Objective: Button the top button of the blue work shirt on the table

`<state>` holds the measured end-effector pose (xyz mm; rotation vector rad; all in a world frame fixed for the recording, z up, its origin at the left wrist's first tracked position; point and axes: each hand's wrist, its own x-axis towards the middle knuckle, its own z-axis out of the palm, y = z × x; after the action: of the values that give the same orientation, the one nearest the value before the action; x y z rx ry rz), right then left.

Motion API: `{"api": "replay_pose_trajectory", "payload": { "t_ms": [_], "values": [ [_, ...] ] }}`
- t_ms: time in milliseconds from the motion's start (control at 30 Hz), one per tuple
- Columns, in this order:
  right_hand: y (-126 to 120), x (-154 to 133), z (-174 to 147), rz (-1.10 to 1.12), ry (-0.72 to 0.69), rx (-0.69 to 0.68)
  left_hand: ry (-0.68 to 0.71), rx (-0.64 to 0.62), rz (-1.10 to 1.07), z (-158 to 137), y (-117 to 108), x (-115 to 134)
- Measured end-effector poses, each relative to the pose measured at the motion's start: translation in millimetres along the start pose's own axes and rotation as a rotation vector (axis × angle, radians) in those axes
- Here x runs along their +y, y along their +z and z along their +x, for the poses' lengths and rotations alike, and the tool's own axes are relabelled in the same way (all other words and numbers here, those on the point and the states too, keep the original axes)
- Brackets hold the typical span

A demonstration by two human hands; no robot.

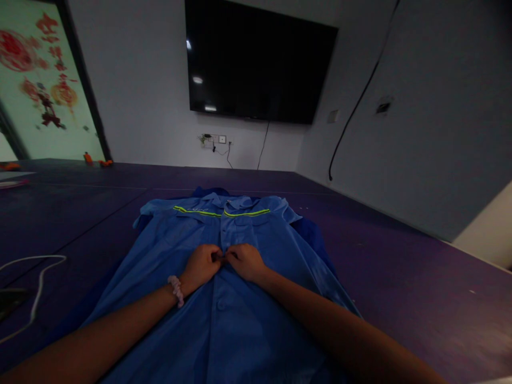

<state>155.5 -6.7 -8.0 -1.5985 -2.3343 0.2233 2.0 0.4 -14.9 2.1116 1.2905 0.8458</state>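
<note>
A dark television (260, 61) hangs on the far wall above a socket (218, 139). A white cable (38, 285) lies near the table's (420, 277) left edge, with 2 small orange items (96, 159) at its far left corner.

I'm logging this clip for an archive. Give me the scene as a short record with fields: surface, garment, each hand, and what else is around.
surface: dark purple table
garment: blue work shirt laid flat, front up, yellow-green stripe across the chest
left hand: on the shirt's front placket, fingers pinched at mid-chest; pink scrunchie on the wrist
right hand: meets the left at the same spot on the placket
around: white cable at the table's left, black wall screen behind
</note>
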Motion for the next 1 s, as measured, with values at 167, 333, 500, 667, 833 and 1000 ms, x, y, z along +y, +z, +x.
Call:
{"api": "replay_pose_trajectory", "payload": {
  "t_ms": [167, 333, 500, 667, 833, 1000],
  "values": [
    [-2.5, -1.6, -0.5, -0.004, 0.001, -0.029, -0.005, -0.003, 0.0, 1.2, 0.0, -0.9],
    [-4.0, -3.0, -1.2, -0.003, -0.007, -0.03, -0.007, -0.009, -0.005, -0.6, -2.1, 2.3],
    [-5.2, -4.3, -2.2, -0.02, 0.004, -0.032, 0.001, -0.006, -0.021, -2.0, -3.6, 5.4],
    [-6.9, -5.5, -2.8, -0.024, 0.012, -0.048, 0.018, 0.006, -0.029, -1.5, -2.7, 3.6],
    [-7.6, -5.6, -2.5, -0.033, -0.003, -0.039, 0.008, 0.013, -0.02, -0.1, -1.7, -0.1],
    [-7.1, -5.3, -2.4, -0.036, -0.008, -0.027, 0.026, 0.011, -0.027, 0.2, -2.2, -0.5]
  ]
}}
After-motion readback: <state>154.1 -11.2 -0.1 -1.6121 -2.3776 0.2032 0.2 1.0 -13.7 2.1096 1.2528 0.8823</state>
